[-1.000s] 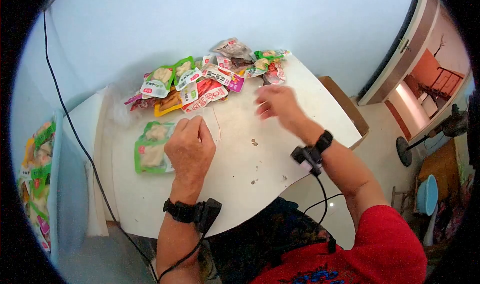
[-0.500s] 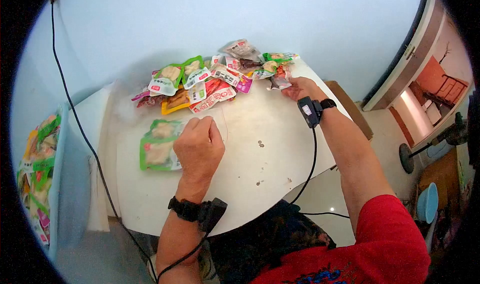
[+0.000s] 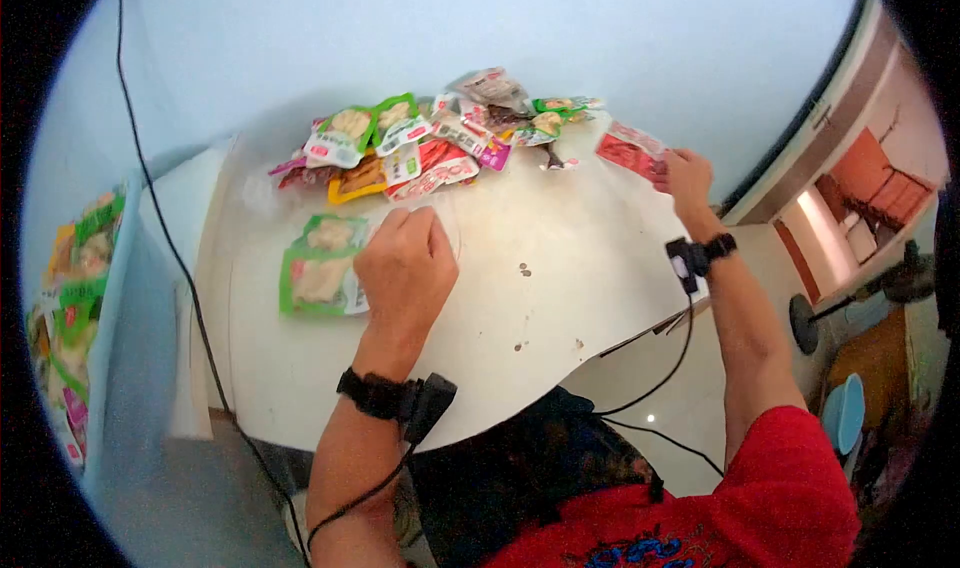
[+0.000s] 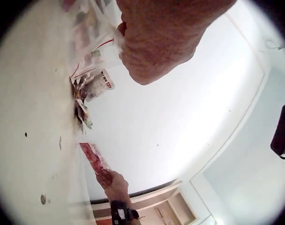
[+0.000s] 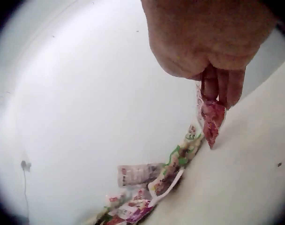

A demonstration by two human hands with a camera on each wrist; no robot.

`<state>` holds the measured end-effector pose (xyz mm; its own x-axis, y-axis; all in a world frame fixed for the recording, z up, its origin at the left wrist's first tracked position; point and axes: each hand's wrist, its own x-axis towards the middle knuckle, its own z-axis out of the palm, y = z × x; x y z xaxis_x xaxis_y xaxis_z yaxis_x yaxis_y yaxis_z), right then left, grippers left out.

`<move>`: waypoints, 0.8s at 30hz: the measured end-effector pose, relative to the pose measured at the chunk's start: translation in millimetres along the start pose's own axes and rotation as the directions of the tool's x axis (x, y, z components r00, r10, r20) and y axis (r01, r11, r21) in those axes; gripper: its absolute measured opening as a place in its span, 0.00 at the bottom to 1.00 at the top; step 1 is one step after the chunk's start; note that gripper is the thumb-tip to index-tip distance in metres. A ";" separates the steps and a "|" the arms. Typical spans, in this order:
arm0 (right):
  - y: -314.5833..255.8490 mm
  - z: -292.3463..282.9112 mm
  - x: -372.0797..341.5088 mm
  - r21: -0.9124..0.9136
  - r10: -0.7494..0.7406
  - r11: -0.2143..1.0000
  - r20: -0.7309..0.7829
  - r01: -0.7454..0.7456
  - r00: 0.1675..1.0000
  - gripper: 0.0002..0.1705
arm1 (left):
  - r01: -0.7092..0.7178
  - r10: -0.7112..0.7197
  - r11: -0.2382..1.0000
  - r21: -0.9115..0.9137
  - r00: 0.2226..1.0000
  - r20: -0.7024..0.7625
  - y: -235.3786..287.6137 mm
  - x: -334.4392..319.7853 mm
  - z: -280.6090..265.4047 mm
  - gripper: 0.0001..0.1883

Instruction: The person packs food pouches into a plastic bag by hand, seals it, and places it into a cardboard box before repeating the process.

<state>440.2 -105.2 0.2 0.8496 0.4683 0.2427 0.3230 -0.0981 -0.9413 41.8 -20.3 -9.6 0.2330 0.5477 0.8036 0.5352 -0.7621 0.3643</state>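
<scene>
The right hand [image 3: 688, 180] pinches a red and white packet [image 3: 630, 150] by one end, above the table's right edge. In the right wrist view the red packet [image 5: 212, 123] hangs from the fingertips. The left hand [image 3: 408, 264] is a fist over the table; in the left wrist view clear plastic [image 4: 102, 41] with a thin red line runs from its curled fingers. Just left of this fist lies a green-edged packet [image 3: 322, 268] with pale contents. Behind both hands, a mixed pile of packets [image 3: 432, 155] stands near the wall.
A blue bin [image 3: 112, 338] with several packets stands at the far left. A black cable [image 3: 177, 248] hangs down the left side. Beyond the white table's [image 3: 480, 318] right side are a door frame, a fan [image 3: 803, 325] and a blue basin [image 3: 845, 413].
The right hand reached to the pile's right end, took hold of the red packet and moved right with it. The left hand stays a fist beside the green-edged packet.
</scene>
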 end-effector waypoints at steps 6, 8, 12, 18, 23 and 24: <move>-55.8 -18.8 -74.2 0.219 0.013 0.971 0.330 -0.090 0.944 0.11 | 0.057 -0.057 0.998 -0.012 0.998 0.017 -0.5 -3.0 -2.5 0.03; -64.0 -7.1 -100.7 0.199 0.064 0.964 0.463 -0.174 0.884 0.11 | 0.070 -0.070 0.997 -0.032 0.997 0.018 1.2 -2.1 -1.9 0.03; -80.4 31.0 -143.8 0.124 0.195 0.921 0.676 -0.370 0.711 0.09 | 0.062 -0.061 0.998 -0.015 0.998 0.025 -0.3 -2.3 -1.4 0.02; -88.4 74.3 -163.1 0.118 0.261 0.850 0.752 -0.514 0.605 0.08 | 0.062 -0.062 0.998 -0.019 0.998 0.017 2.5 0.1 -6.8 0.02; -96.3 104.3 -175.5 0.165 0.218 0.805 0.811 -0.569 0.543 0.10 | 0.017 -0.019 0.999 0.036 0.999 0.043 3.2 0.4 -7.9 0.03; -95.0 110.8 -177.3 0.174 0.211 0.794 0.819 -0.582 0.533 0.10 | 0.015 -0.016 1.000 0.023 0.999 0.031 2.8 0.3 -7.4 0.03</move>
<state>212.8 -81.7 20.5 0.1791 0.9485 -0.2612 -0.3108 -0.1974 -0.9298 37.3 -24.8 -4.8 0.2495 0.5699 0.7829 0.5573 -0.7457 0.3652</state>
